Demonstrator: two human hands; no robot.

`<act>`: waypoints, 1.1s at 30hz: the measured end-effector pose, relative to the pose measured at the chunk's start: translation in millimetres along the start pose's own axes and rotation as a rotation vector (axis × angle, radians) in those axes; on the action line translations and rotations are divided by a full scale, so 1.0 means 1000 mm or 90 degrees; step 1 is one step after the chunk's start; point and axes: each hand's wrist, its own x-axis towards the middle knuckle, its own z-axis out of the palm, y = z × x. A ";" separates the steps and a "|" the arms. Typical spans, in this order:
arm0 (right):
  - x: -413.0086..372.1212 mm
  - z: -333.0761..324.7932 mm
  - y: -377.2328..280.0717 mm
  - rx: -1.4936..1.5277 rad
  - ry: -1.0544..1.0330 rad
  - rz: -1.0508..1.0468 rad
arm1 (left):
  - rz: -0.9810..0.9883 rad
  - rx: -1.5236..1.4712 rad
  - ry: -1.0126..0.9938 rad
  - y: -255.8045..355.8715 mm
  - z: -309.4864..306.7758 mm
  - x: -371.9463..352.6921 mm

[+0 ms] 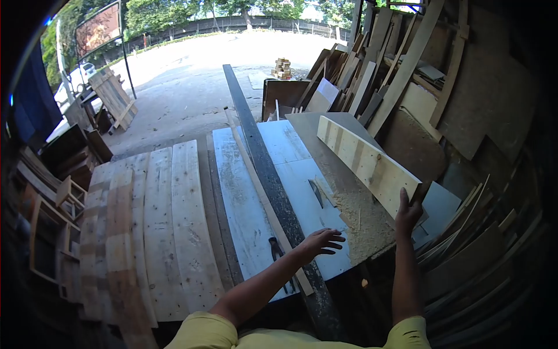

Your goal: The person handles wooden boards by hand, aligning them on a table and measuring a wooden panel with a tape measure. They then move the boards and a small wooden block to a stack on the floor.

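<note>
A pale wooden plank point(366, 161) with darker bands stands tilted on its edge at the right of the work table. My right hand point(409, 214) grips its near end, thumb on the face towards me and the other fingers partly hidden behind it. My left hand point(321, 243) hovers over the white board point(290, 174), fingers apart and holding nothing. Below it run a long dark beam point(261, 157) and a thin wooden strip point(261, 200). Pliers-like dark handles point(275, 247) lie beside the strip, partly hidden by my left forearm.
Wood shavings point(363, 224) cover the table's right part, near a small dark blade-like piece point(315, 193). Joined wide planks point(157, 227) lie to the left. Leaning boards point(395, 70) crowd the right side. A wooden frame point(49, 244) stands far left; stacked blocks point(282, 68) sit outside.
</note>
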 end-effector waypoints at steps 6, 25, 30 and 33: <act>-0.034 -0.107 -0.057 0.065 -0.028 -0.001 | 0.024 -0.068 -0.023 -0.004 0.040 0.037; -0.205 -0.148 -0.116 0.728 -0.563 0.477 | 0.508 0.141 0.758 0.018 -0.014 -0.177; -0.263 -0.087 -0.138 0.369 -0.988 0.240 | 0.407 0.179 0.799 -0.030 -0.064 -0.263; -0.320 -0.061 -0.185 0.471 -1.014 0.337 | 0.310 0.202 0.838 -0.056 -0.097 -0.288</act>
